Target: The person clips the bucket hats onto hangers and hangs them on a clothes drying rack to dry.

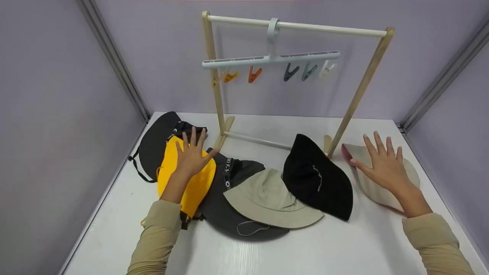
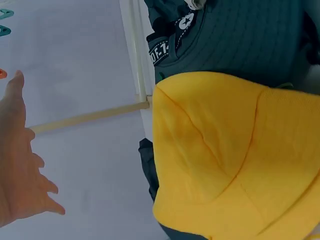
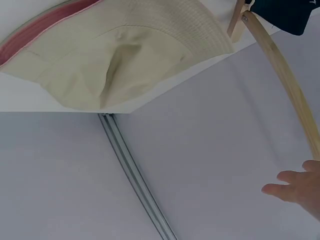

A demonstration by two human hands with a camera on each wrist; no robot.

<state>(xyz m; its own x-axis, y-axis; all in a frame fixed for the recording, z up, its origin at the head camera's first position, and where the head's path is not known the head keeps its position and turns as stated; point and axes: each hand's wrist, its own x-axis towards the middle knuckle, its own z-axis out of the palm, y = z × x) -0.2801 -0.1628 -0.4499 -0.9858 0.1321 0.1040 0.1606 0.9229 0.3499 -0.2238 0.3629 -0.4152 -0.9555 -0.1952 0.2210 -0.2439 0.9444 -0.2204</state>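
Fingers spread, my left hand (image 1: 191, 158) is held over a yellow hat (image 1: 202, 179) and holds nothing. My right hand (image 1: 387, 168), also spread and holding nothing, is over a beige hat with a pink inside (image 1: 410, 172); the right wrist view shows this hat apart from the hand. Between the hands lie a dark grey hat (image 1: 244, 231) with a lettered band, a khaki bucket hat (image 1: 267, 210) overlapping it, and a black bucket hat (image 1: 324, 179) with white script. Another dark grey hat (image 1: 154, 141) with a cord is at the far left, partly covered by the yellow one.
Behind the hats stands a wooden rack (image 1: 357, 95) with a white top bar. From it hangs a pale blue clip hanger (image 1: 244, 62) with several clothespins, among them an orange clothespin (image 1: 253, 75). Purple-grey walls (image 1: 76, 152) enclose the white table (image 1: 229, 259) on three sides.
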